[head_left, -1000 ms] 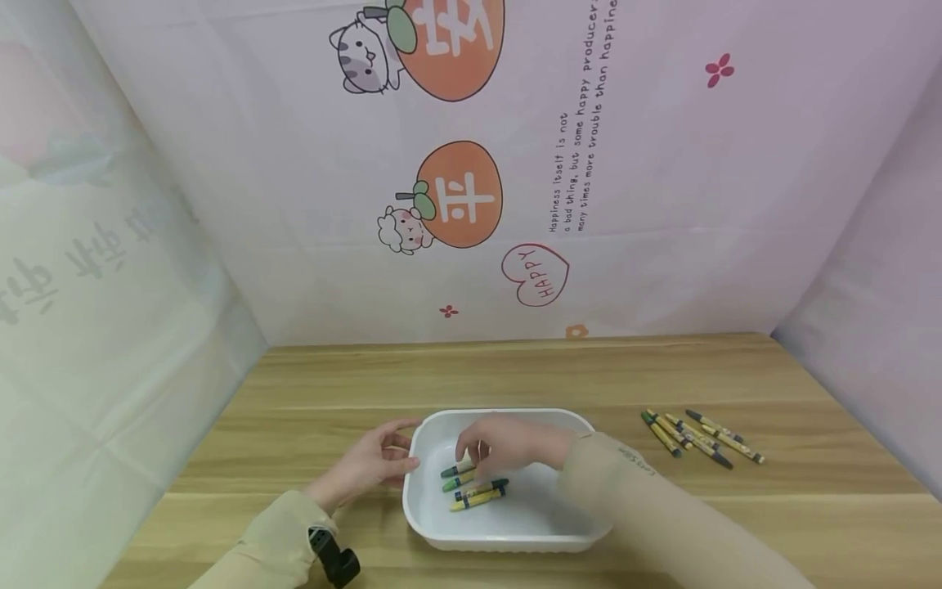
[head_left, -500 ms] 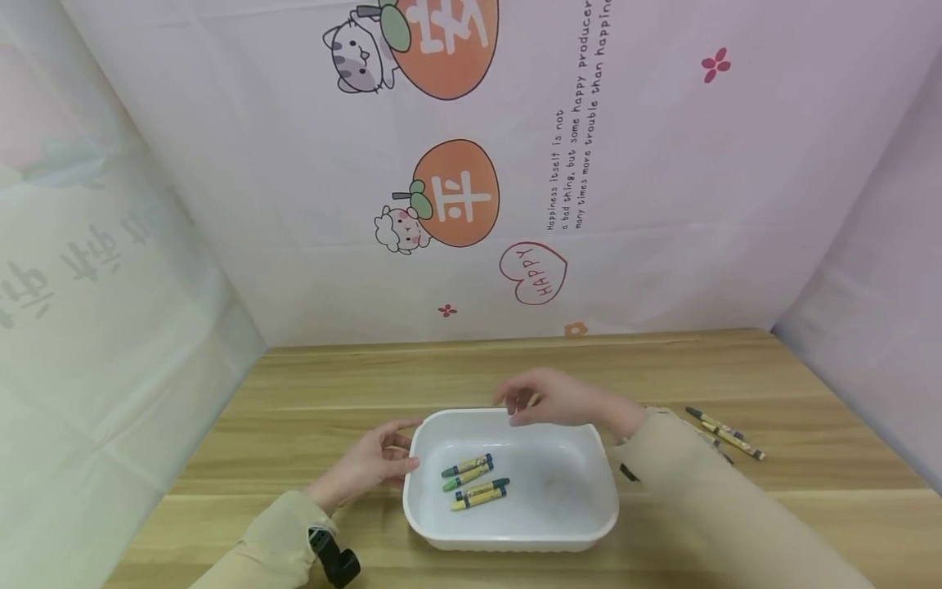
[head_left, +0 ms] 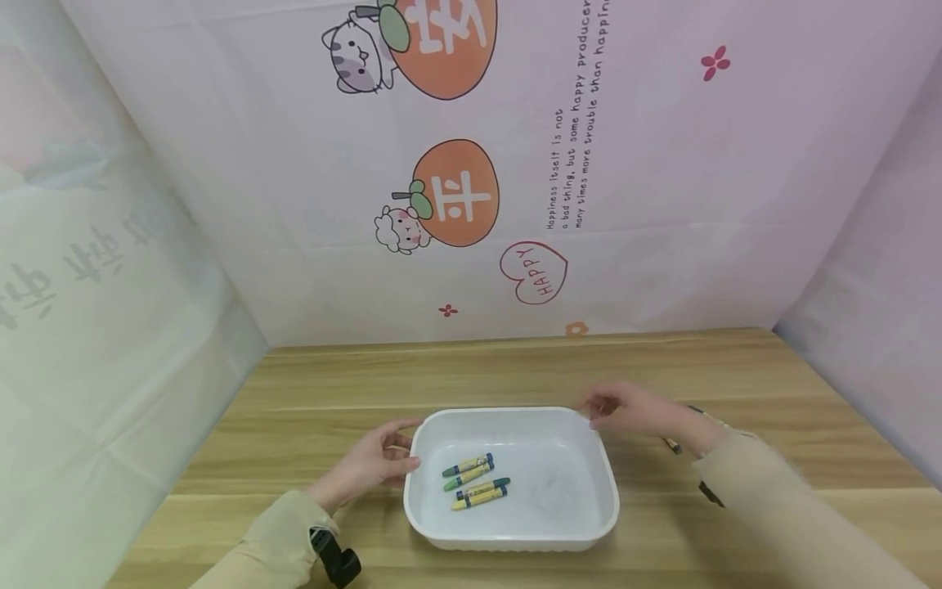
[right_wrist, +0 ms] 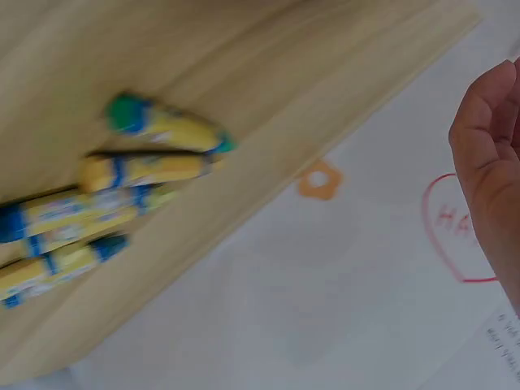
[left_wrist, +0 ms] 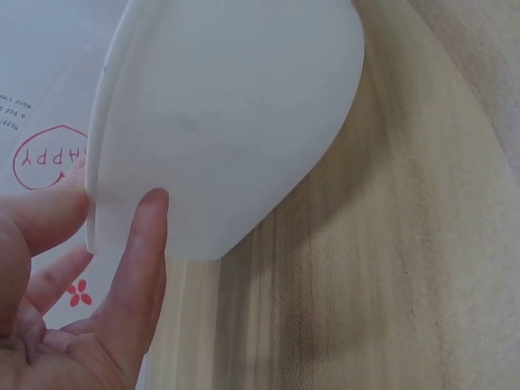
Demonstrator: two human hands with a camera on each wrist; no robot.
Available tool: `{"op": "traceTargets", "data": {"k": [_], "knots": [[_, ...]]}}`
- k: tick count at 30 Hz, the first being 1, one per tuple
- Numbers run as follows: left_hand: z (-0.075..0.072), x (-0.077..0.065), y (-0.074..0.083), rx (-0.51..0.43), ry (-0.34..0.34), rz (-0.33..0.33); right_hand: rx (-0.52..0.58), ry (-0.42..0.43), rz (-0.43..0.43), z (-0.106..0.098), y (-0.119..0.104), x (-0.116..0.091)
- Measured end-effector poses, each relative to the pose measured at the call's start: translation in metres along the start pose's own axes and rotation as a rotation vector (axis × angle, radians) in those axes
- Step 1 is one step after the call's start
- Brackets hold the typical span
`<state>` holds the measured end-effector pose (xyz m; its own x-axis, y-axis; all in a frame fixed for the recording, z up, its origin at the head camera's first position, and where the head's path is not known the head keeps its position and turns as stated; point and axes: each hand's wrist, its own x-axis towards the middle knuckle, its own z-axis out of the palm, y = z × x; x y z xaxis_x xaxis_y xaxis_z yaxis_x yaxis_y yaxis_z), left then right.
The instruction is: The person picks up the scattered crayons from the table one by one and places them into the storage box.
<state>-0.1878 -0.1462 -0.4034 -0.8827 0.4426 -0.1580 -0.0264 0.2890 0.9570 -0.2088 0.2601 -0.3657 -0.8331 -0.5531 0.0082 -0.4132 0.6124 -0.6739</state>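
A white plastic tray [head_left: 515, 536] stands on the wooden table. Inside it, toward the left, lie several yellow-wrapped crayons [head_left: 480, 496] with green, dark green and yellow tips. My left hand [head_left: 371, 462] holds the tray's left rim; the left wrist view shows a thumb at the rim and a finger against the outer wall. Blurred by motion, my right hand [head_left: 636, 406] hovers by the tray's far right corner, fingers loosely curled and nothing visible in them. More crayons [right_wrist: 146, 171] lie on the table, mostly hidden behind the right hand and wrist in the head view.
The table [head_left: 353, 376] meets a printed white cloth backdrop [head_left: 633, 286] at its far edge. Cloth walls also rise on the left and right sides.
My right hand has left the crayons in the tray, risen over the far rim and moved right toward the loose crayons. The left hand and the tray stay put.
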Motion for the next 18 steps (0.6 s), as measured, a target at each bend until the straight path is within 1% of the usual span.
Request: {"op": "traceTargets", "data": {"k": [4, 9, 13, 18], "knots": [[0.0, 0.0, 0.0, 0.008, 0.008, 0.0, -0.049, 0.056, 0.025, -0.005, 0.023, -0.015], [0.0, 0.0, 0.001, 0.01, 0.015, -0.005, -0.118, 0.132, 0.1, -0.007, 0.044, -0.028], [0.0, 0.0, 0.001, 0.014, 0.02, -0.006, -0.157, 0.18, 0.173, -0.005, 0.057, -0.036], [0.001, 0.0, 0.0, 0.01, 0.02, -0.004, -0.201, 0.208, 0.234, -0.004, 0.067, -0.042]]}}
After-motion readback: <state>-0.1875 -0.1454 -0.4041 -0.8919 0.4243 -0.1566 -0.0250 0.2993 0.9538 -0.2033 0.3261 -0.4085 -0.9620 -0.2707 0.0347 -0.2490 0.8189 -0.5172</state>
